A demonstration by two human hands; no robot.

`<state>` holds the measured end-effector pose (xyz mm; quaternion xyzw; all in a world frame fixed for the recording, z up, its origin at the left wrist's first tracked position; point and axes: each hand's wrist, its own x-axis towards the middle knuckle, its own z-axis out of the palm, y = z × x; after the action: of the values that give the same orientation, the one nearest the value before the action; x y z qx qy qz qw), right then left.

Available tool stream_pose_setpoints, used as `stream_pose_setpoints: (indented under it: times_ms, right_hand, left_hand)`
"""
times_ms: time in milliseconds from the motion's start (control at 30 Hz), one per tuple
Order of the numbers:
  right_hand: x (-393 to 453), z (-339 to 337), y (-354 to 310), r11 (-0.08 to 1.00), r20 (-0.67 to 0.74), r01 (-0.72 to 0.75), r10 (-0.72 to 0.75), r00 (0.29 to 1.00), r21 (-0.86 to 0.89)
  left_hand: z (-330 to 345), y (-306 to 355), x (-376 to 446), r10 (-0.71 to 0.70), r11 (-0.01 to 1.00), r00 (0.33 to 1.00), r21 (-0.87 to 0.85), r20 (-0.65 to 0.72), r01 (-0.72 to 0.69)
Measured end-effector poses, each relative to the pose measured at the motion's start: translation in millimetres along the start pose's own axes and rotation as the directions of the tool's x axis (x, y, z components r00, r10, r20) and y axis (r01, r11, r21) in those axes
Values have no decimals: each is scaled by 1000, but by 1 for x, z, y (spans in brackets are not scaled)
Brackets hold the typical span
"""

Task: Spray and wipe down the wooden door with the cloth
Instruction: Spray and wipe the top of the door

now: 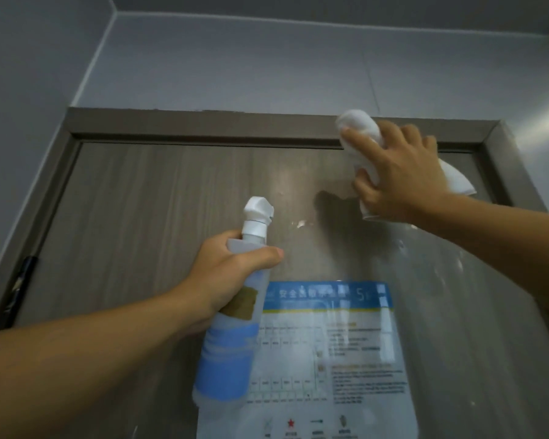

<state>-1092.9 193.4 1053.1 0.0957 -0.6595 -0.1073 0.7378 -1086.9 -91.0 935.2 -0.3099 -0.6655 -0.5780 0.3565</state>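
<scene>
The grey-brown wooden door (159,198) fills the view, seen from below. My left hand (225,274) grips a translucent spray bottle (232,337) with a white nozzle and blue label, held upright close to the door's middle. My right hand (390,172) presses a bunched white cloth (358,125) flat against the door near its top right, just under the frame. Wet streaks and droplets glisten on the wood between and below the two hands.
A blue and white printed notice (355,353) is stuck on the door below my hands. The door frame (203,122) runs along the top and both sides. A dark hinge (21,286) sits at the left edge. Grey wall rises above.
</scene>
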Motion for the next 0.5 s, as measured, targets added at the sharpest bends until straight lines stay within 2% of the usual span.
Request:
stream_pose_setpoints:
  times_ms: [200, 500]
  right_hand:
    - [-22, 8, 27, 1000, 9, -8, 8, 1000, -1]
    - [-22, 13, 8, 999, 49, 45, -46, 998, 22]
  left_hand:
    - [29, -2, 6, 9, 1000, 1000, -25, 0, -9]
    - [41, -2, 9, 20, 1000, 999, -9, 48, -20]
